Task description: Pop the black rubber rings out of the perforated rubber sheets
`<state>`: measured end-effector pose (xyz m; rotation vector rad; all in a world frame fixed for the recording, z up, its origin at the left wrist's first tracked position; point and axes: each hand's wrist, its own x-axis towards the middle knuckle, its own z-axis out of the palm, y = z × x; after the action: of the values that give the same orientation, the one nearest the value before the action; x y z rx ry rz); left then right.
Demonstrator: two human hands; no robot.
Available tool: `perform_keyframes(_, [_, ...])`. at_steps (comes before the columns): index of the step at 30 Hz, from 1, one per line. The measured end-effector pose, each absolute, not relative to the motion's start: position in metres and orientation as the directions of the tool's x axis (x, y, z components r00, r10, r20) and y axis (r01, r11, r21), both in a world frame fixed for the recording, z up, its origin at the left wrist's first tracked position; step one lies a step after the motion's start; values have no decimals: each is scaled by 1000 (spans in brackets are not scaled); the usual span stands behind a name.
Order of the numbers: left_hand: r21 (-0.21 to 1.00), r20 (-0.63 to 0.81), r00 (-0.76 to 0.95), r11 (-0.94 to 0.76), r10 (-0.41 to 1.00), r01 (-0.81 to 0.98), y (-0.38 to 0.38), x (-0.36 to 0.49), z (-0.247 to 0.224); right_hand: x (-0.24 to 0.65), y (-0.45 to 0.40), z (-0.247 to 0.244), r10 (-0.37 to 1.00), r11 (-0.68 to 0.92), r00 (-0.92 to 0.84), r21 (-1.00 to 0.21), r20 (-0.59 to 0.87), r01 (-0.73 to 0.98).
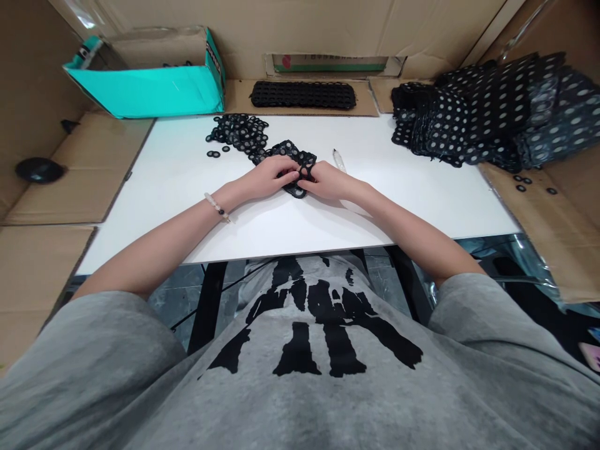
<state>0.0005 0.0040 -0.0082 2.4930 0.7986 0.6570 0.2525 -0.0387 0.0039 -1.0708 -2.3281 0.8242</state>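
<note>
While two hands (277,174) (329,180) hold mesh (287,150) — one pen-like tool (339,161) lies near.

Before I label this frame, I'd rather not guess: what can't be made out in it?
Head view: where each fingertip presses on the black perforated piece; the left hand and right hand partly cover it.
Head view: most of the inside of the turquoise box, hidden by its front wall.
Head view: lettering on the green strip, too small.
Head view: the pink object, cut off by the right edge.

Left hand (277,174), right hand (329,181) on perforated sheet (287,150)
</note>
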Motion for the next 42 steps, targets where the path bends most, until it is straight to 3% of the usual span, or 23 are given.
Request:
perform_keyframes(8, [714,249,584,-553,773,428,1,3,-4,249,-35,-5,843,351,-527,-851,105,391])
perform_keyframes(13, [824,291,484,-474,825,312,2,6,-6,245,-35,-8,873,260,-478,-922,98,286])
perform_keyframes(19, [771,320,559,-553,765,315,-5,5,0,241,-38,-1,885,179,-462,-955,51,238])
perform_keyframes(25, [711,353,523,-585,776,389,-6,4,1,238,-42,6,910,73,-413,-971,-29,228])
perform_keyframes(34, [893,206,473,-362,857,266,4,3,-2,236,-47,9,928,44,-371,-983,-25,177])
perform_keyframes(42, [931,220,418,-318,881,179,8,4,-6,234,-47,4,949,-15,-311,-991,-57,133])
